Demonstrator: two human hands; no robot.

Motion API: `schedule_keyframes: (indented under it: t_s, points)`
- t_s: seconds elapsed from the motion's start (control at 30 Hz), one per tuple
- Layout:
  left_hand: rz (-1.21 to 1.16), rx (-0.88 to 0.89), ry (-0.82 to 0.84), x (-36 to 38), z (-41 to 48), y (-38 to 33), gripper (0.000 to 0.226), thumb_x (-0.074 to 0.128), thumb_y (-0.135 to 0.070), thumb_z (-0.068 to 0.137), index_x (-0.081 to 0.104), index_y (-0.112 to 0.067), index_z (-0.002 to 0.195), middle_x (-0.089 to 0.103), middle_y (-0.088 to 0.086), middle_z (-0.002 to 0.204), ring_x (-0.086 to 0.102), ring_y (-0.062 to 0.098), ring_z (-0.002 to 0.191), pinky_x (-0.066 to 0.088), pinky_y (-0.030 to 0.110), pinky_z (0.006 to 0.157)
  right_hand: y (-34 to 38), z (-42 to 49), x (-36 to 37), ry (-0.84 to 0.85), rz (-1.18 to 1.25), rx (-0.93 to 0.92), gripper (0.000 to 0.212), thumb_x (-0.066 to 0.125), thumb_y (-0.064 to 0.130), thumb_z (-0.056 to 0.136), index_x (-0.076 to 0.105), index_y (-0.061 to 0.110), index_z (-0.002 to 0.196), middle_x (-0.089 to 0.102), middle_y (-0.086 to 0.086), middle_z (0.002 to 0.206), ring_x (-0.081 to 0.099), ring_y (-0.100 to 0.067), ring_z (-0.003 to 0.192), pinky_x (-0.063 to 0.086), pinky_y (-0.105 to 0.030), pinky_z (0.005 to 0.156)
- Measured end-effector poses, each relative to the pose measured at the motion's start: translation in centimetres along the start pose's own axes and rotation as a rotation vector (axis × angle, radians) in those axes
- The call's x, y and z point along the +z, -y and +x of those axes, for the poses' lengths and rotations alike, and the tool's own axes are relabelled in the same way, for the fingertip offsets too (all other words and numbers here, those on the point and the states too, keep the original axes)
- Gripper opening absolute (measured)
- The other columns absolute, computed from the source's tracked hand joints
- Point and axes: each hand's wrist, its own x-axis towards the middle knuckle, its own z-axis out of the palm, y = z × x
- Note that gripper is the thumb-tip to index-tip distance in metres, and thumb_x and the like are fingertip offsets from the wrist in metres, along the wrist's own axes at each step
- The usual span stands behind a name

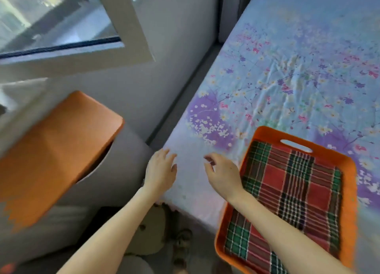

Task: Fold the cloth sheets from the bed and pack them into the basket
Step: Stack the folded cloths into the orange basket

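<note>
An orange basket (350,175) sits on the bed (298,72) near its front corner. A folded red and green plaid cloth (287,183) lies flat inside it. My right hand (223,171) hovers just left of the basket above the bare sheet, fingers loosely curled, holding nothing; its forearm crosses over the basket. At the bed's front left corner is my left hand (161,168), fingers spread, also empty. The floral light-blue bedsheet stays stretched over the mattress.
An orange-topped grey cabinet (59,148) stands left of the bed, under a window (51,20). A narrow gap separates the bed from the wall. On the floor below the bed corner lie slippers (181,247) and a round stool (150,228).
</note>
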Motion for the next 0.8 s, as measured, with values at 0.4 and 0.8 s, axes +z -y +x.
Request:
schedule_keyframes:
  t_s: [0.4,0.8]
  points:
    - [-0.068,-1.019,-0.371,-5.1,-12.1,26.3,0.044,0.060,-0.025,0.088,0.052,0.004,0.121,0.049,0.031,0.121,0.045,0.046,0.108,0.040,0.053,0.087,20.1,3.7,20.2,0.716,0.821,0.685,0.032,0.052,0.026,0.097,0.054,0.007,0.122,0.063,-0.014,0.116,0.063,-0.019,0.097,0.052,-0.030,0.084]
    - [-1.233,-1.123,0.021,-9.8,-14.6,29.7,0.029,0.062,-0.021,0.090,0.055,0.004,0.103,0.067,0.021,0.086,0.067,0.031,0.070,0.056,0.031,0.048,27.3,0.6,28.3,0.353,1.053,0.943,0.028,0.065,0.007,0.087,0.051,0.004,0.111,0.061,-0.013,0.114,0.058,-0.027,0.093,0.050,-0.041,0.084]
